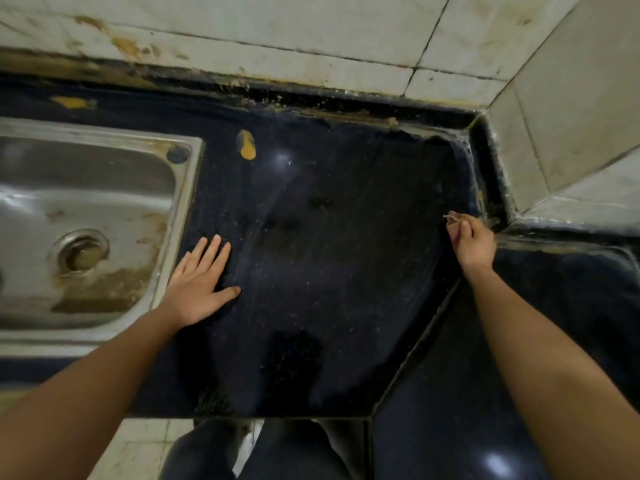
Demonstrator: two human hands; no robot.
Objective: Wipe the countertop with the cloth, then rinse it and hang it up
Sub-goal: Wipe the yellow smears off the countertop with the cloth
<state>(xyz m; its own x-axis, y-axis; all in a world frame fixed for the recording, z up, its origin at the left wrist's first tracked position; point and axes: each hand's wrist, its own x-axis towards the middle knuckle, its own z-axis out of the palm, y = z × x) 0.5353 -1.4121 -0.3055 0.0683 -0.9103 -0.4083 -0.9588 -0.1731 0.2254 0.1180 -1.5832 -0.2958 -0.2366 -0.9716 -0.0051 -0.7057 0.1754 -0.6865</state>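
Tan and wispy, a thin scrap of debris (pixel 454 218) is sitting pinched between the thumb and fingertips of the right hand (pixel 472 242), whose grip is holding closed around it. This is happening at about three o'clock on the dark speckled stone table (pixel 346 271), close to the grimy corner joint. The scrap is looking slight and brittle, so it could be crumbling or slipping out of that light pinch and dropping back onto the surface, leaving bits for the wipe to smear.

The right forearm is running down toward five o'clock, with the back of the hand facing the camera. At nine o'clock the left hand (pixel 199 289) is lying flat, fingers straight and spread, holding nothing, just beside the rim of the stained steel sink (pixel 185 209). Weight leaning there on a streaky, possibly damp surface could be sending that palm sliding.

No cloth is showing anywhere in view, so wiping is not yet beginning. A yellow-orange smear (pixel 246 147) at eleven o'clock and a brown crust (pixel 346 114) along the twelve o'clock edge are waiting.
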